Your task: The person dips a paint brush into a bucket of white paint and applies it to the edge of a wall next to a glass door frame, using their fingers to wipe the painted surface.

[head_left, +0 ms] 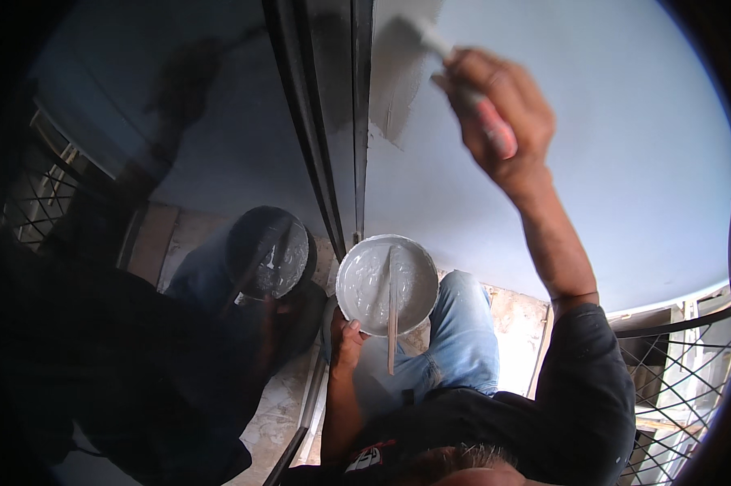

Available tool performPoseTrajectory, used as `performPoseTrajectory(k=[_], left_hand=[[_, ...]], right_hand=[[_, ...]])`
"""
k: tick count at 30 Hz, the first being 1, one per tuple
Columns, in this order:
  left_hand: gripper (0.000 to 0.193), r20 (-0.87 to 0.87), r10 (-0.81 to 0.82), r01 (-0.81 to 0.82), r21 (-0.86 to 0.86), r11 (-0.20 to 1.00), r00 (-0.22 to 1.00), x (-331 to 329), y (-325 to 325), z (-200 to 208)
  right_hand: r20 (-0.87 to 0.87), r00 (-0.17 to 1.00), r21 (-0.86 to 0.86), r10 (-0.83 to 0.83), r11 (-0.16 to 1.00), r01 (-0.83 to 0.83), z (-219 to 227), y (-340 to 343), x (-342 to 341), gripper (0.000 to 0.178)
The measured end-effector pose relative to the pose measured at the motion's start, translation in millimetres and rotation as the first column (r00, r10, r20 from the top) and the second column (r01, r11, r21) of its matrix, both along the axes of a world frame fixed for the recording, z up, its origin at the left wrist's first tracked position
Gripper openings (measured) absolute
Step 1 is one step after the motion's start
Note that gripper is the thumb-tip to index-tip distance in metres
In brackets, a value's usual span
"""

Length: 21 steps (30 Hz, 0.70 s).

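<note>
My right hand [499,105] is raised to the wall [625,154], its fingers wrapped round a paintbrush [495,130] with a pale and red handle. The brush head is blurred and lies by a patch of wet-looking grey paint [394,105] beside the dark frame. Low in front of me, my left hand [349,344] grips the rim of a round bucket [345,312], thumb on the outside. Grey paint [365,283] coats its inside. A wooden stick [392,340] leans across the bucket, one end in the paint and the other past the near rim.
On the left stands a dark glossy panel [98,211] that mirrors me and the bucket. Dark upright frame bars [360,121] separate it from the pale wall. Black diamond mesh [681,373] is at the lower right. My knees in blue jeans [463,340] are beside the bucket.
</note>
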<state>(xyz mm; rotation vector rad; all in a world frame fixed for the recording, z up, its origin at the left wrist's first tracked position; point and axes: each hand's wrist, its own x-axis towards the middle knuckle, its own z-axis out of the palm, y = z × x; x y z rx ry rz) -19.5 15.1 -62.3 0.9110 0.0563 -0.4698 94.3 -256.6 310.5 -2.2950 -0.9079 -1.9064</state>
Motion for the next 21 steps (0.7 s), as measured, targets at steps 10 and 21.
performPoseTrajectory(k=[10,21], left_hand=[[0.077,0.01,-0.021,0.021,-0.007,1.0,1.0,-1.4,-11.2,-8.2],[0.073,0.055,-0.007,0.004,0.048,0.999,0.998,2.8,3.5,12.3]], right_hand=[[-0.479,0.84,-0.265,-0.253,0.955,0.136,-111.9,9.1,-26.8,0.035],[-0.096,0.987,-0.158,-0.127,0.981,0.111,-33.3,10.0,-9.6,0.032]])
